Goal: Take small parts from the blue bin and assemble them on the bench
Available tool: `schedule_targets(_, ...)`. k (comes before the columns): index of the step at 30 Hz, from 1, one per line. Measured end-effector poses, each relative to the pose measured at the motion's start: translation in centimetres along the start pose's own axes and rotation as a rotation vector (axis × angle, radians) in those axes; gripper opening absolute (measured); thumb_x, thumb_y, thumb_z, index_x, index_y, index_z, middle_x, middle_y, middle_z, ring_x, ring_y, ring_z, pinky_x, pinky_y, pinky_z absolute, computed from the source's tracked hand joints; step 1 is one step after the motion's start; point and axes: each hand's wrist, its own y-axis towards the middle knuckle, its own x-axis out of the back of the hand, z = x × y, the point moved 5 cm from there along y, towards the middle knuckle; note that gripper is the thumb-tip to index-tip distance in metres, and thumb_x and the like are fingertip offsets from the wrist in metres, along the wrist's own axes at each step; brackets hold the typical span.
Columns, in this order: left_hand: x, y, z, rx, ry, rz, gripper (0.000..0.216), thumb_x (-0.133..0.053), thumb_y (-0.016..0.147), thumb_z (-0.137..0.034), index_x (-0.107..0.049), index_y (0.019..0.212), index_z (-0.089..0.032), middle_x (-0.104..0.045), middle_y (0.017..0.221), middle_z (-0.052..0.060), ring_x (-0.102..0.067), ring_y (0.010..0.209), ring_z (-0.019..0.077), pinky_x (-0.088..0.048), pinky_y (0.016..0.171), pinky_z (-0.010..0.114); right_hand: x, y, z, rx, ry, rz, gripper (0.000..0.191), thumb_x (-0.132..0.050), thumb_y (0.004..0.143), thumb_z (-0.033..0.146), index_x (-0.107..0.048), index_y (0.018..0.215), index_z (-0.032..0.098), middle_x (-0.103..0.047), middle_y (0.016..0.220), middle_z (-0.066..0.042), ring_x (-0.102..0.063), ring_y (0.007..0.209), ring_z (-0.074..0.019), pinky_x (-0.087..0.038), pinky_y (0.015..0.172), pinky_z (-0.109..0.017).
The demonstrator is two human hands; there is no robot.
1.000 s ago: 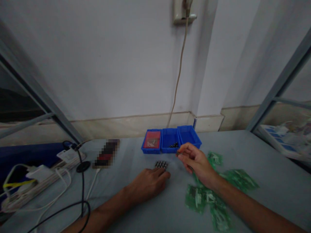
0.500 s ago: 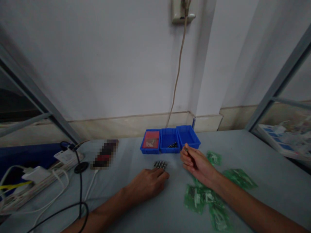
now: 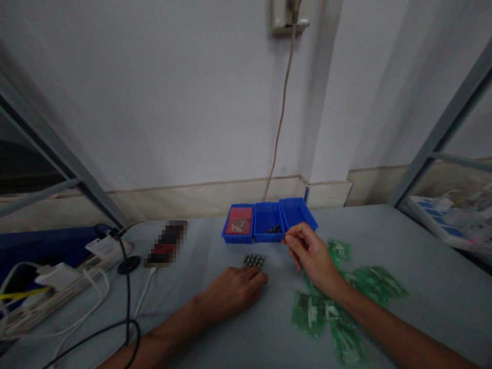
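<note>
Right hand (image 3: 307, 253) raised, thumb and forefinger brought together at the tips, hovers before three blue trays (image 3: 266, 217), masking the rightmost one's near corner; whether anything is pinched there is too small to make out. To its left, the left hand (image 3: 236, 291) rests on the table (image 3: 234, 341), fingers bent at the near edge of a cluster of small metallic balls (image 3: 253, 259), its grip impossible to tell. More dark pieces (image 3: 274, 229) sit beyond, in the middle tray. Green bags (image 3: 378, 283) lie partly hidden by the right forearm (image 3: 384, 320), itself cut off by the frame.
</note>
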Motion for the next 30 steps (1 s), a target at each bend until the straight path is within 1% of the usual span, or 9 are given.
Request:
schedule_targets(3,-0.1,0.0,0.1,0.0,0.011,-0.006,0.009,-0.047,0.102,-0.014,-0.053,0.107,-0.019,-0.065,0.095,0.002,-0.064,0.075,0.0184,-0.054,0.064,0.028,0.1,-0.4,0.9,0.17,-0.219,-0.028,0.013,-0.063,0.099,0.038,-0.062,0.099,0.025,-0.061,0.091,-0.001,-0.057,0.069,-0.0153,-0.046,0.053,-0.025)
schedule_targets(6,-0.3,0.0,0.1,-0.007,0.019,-0.004,0.007,-0.048,0.101,-0.015,-0.053,0.105,-0.019,-0.065,0.094,0.002,-0.065,0.077,0.019,-0.053,0.064,0.028,0.1,-0.7,1.6,0.314,-0.397,-0.04,0.003,-0.064,0.098,0.027,-0.063,0.099,0.024,-0.063,0.099,-0.004,-0.06,0.086,-0.0194,-0.048,0.068,-0.03)
schedule_targets(10,-0.3,0.0,0.1,-0.008,0.028,-0.017,0.007,-0.048,0.102,-0.016,-0.052,0.105,-0.019,-0.065,0.094,0.003,-0.065,0.075,0.0184,-0.053,0.063,0.027,0.1,-0.9,1.6,0.356,-0.459,-0.049,0.005,-0.066,0.097,0.024,-0.064,0.101,0.024,-0.063,0.098,-0.004,-0.059,0.086,-0.0204,-0.048,0.071,-0.031)
schedule_targets(13,-0.2,0.0,0.1,-0.004,0.025,-0.008,0.006,-0.048,0.102,-0.016,-0.052,0.105,-0.019,-0.066,0.093,0.003,-0.065,0.075,0.018,-0.052,0.063,0.026,0.1,-0.6,1.2,0.279,-0.375,-0.04,0.006,-0.067,0.096,0.026,-0.065,0.101,0.025,-0.061,0.096,-0.003,-0.06,0.084,-0.0195,-0.049,0.068,-0.03)
schedule_targets(17,-0.1,0.0,0.1,0.004,0.008,0.004,0.007,-0.048,0.103,-0.017,-0.053,0.107,-0.019,-0.066,0.095,0.003,-0.065,0.077,0.018,-0.053,0.065,0.026,0.0,-0.1,0.6,0.102,-0.16,0.026,0.015,-0.068,0.095,0.037,-0.066,0.102,0.024,-0.058,0.088,0.0,-0.054,0.062,-0.0143,-0.044,0.046,-0.025)
schedule_targets(21,-0.1,0.0,0.1,0.003,-0.005,0.003,0.009,-0.049,0.102,-0.017,-0.054,0.109,-0.019,-0.066,0.095,0.003,-0.065,0.076,0.018,-0.053,0.064,0.026,0.0,0.2,0.3,0.011,-0.036,0.074,0.02,-0.068,0.095,0.041,-0.066,0.103,0.023,-0.056,0.073,0.004,-0.047,0.045,-0.0092,-0.039,0.042,-0.023)
schedule_targets(23,0.0,0.0,0.1,0.001,-0.009,0.002,0.009,-0.048,0.103,-0.017,-0.054,0.109,-0.019,-0.065,0.095,0.003,-0.065,0.076,0.0182,-0.053,0.065,0.027,-0.1,0.3,0.0,-0.035,0.021,0.085,0.022,-0.07,0.093,0.042,-0.067,0.103,0.023,-0.057,0.072,0.004,-0.046,0.045,-0.0087,-0.038,0.042,-0.022)
schedule_targets(27,0.1,0.1,0.1,0.0,-0.018,0.012,0.01,-0.047,0.103,-0.017,-0.055,0.108,-0.019,-0.065,0.094,0.004,-0.065,0.077,0.019,-0.054,0.066,0.028,-0.2,0.2,-0.6,-0.125,0.155,0.089,0.029,-0.072,0.091,0.046,-0.066,0.109,0.024,-0.064,0.085,0.001,-0.044,0.049,-0.008,-0.037,0.04,-0.02)
schedule_targets(30,0.0,0.1,0.1,0.001,-0.017,0.007,0.011,-0.046,0.103,-0.018,-0.055,0.11,-0.019,-0.066,0.095,0.004,-0.066,0.077,0.0191,-0.055,0.066,0.028,-0.4,0.2,-1.0,-0.2,0.287,0.094,0.029,-0.071,0.093,0.047,-0.067,0.11,0.024,-0.058,0.078,0.002,-0.038,0.05,-0.0073,-0.031,0.04,-0.018)
